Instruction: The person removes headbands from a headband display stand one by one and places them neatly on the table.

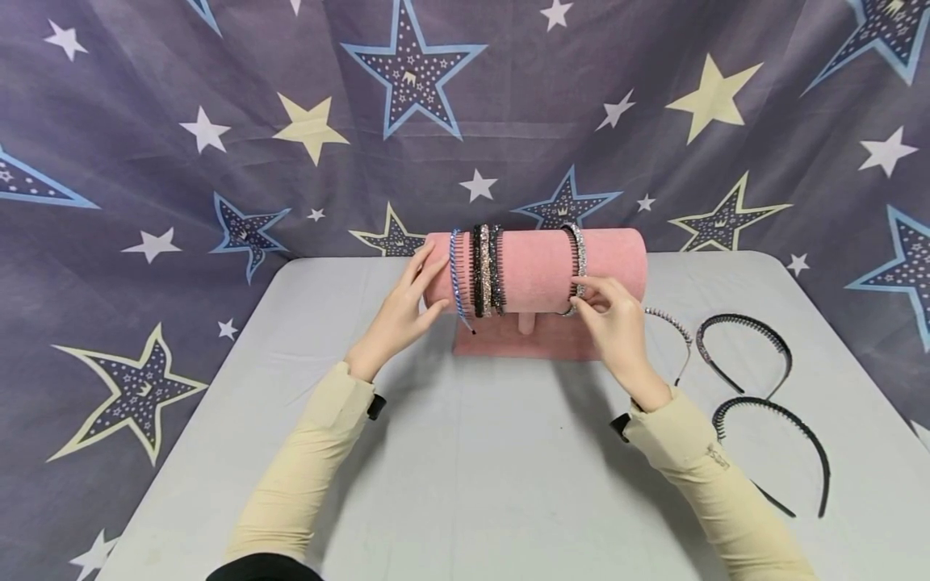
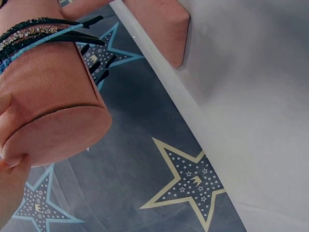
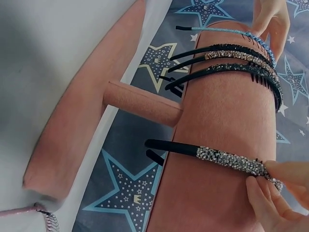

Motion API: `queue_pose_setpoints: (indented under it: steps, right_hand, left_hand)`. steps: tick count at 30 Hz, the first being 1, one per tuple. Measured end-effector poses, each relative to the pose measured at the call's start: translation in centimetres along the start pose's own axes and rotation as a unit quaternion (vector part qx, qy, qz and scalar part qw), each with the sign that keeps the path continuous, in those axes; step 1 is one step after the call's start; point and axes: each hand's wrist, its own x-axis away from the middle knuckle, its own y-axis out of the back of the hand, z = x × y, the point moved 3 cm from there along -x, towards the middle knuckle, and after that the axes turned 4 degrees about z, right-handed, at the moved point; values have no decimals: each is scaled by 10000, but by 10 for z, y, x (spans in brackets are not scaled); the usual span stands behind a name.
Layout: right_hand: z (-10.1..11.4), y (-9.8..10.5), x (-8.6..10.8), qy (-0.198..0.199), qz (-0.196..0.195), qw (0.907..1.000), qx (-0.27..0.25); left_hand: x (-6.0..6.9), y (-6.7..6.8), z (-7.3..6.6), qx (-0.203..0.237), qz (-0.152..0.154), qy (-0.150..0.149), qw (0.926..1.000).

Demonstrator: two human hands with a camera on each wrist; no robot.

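Note:
A pink padded roll stand [image 1: 538, 274] stands toward the back of the table. My right hand [image 1: 613, 327] pinches a silver glitter headband [image 3: 227, 159] on the roll's right part, thumb and fingertips at the glittered section. At the other end, my left hand [image 1: 395, 315] touches the roll with its fingers spread and fairly straight, beside a blue headband [image 1: 455, 270]. A black headband [image 1: 477, 270], a rose-gold glitter one [image 1: 486, 274] and a dark glitter one [image 1: 497, 270] sit close together next to the blue one.
On the table [image 1: 465, 484], right of the stand, lie a thin beaded headband [image 1: 676, 324], a dark toothed headband [image 1: 756, 320] and a black toothed headband [image 1: 806, 428]. A star-patterned cloth [image 1: 508, 97] hangs behind the table's back edge.

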Motion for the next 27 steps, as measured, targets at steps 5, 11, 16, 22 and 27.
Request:
queue_pose_setpoints:
  steps: [5, 11, 16, 22, 27]
  right_hand:
    - [-3, 4, 1, 36, -90, 9999, -32]
    - [-6, 8, 2, 83, -236, 9997, 6]
    - [-9, 13, 3, 20, -303, 9995, 52]
    - [-12, 20, 4, -18, -340, 9993, 138]
    - [-14, 25, 5, -96, -454, 9988, 185]
  left_hand:
    - [0, 0, 0, 1, 16, 11, 10000]
    - [-1, 0, -1, 22, -5, 12, 10000]
    - [-2, 0, -1, 27, -15, 12, 10000]
    - [-2, 0, -1, 4, 14, 47, 10000]
    - [-1, 0, 0, -10, 34, 80, 10000]
